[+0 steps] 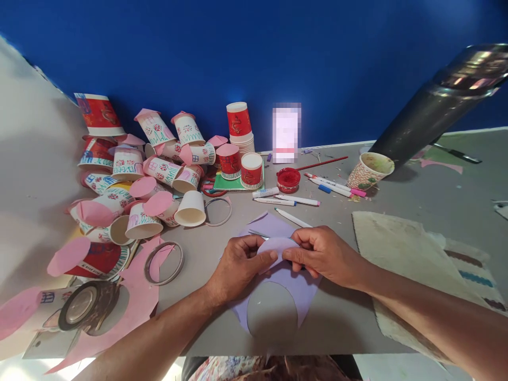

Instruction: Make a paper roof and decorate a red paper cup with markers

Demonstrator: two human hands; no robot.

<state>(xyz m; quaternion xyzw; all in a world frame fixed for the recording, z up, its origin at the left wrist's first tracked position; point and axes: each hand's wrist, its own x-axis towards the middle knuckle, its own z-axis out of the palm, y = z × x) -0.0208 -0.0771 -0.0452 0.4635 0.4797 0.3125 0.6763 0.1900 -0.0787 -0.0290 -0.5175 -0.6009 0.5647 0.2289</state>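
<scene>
Both hands meet over the table's front middle, holding a rounded piece of light purple paper (278, 245). My left hand (242, 264) pinches its left side between thumb and fingers. On the right edge, my right hand (317, 251) is closed with thumb and fingers on the paper. Below them lies a larger purple sheet (304, 291) with a round hole cut near its front edge. Thin metal blades (259, 233) show just behind the paper; the rest of that tool is mostly hidden by the hands and paper.
Decorated paper cups (161, 169) with pink tops crowd the left side. Tape rolls (164, 263) lie in front of them. Markers (293, 217) and a red paint jar (288, 180) sit behind the hands. At right are a patterned cup (367, 172), a black flask (424, 111) and a cloth (381, 238).
</scene>
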